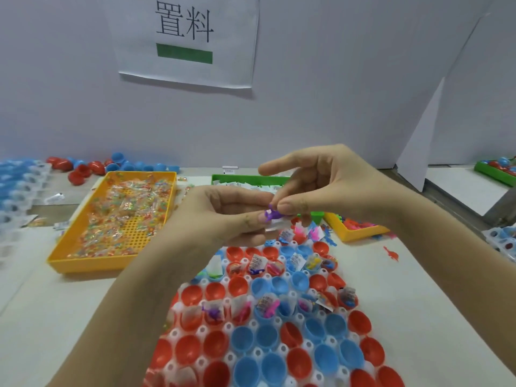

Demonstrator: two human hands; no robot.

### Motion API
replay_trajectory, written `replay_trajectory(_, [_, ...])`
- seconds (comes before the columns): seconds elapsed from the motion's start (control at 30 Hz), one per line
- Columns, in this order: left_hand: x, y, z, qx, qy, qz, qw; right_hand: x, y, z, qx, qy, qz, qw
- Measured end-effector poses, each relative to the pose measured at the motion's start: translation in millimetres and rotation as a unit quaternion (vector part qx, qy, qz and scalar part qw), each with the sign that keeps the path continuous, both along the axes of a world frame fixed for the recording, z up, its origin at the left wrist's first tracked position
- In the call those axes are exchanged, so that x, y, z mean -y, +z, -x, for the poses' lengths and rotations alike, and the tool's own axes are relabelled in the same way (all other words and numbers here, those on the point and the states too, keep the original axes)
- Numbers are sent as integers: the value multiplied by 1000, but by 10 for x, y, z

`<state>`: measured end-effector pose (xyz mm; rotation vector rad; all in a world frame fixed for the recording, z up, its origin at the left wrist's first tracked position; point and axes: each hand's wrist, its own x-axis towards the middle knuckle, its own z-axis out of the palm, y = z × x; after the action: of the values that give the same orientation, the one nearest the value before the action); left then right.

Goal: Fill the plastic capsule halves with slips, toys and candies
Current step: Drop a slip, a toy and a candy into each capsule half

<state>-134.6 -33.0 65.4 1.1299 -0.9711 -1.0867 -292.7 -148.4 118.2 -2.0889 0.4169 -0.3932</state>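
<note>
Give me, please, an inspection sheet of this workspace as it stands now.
Surface: white table, carrying trays and a white holder.
Job's things: red and blue capsule halves sit in the holder; some rows hold slips and toys, the nearest are empty. Orange tray of candies at left, green tray behind the hands, second orange tray at right.
Clutter: loose halves at back left; a red toy lies on the table at right.
Grippers: left hand and right hand both pinch a purple toy above the holder.
Cables: nothing seen.
Surroundings: white partition with a paper sign; more holders at far left.
</note>
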Motion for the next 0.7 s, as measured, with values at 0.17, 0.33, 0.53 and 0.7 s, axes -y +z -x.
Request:
replay_trajectory(0.17, [2,-19,-52,-58,-48,10,997,-35,22,-29,9,-5,7,1000])
replay_trajectory(0.33, [21,-38,-87,-62,-51,14,997,-35,-3,-73,9,-33,6,999])
replay_trajectory(0.53, [-58,-89,35,-68,20,59,996,-97,11,-104,17,-66,53,996])
replay_trajectory(0.7, [-354,-141,42,-7,110,98,989,-358,-187,-109,-22,-90,-79,993])
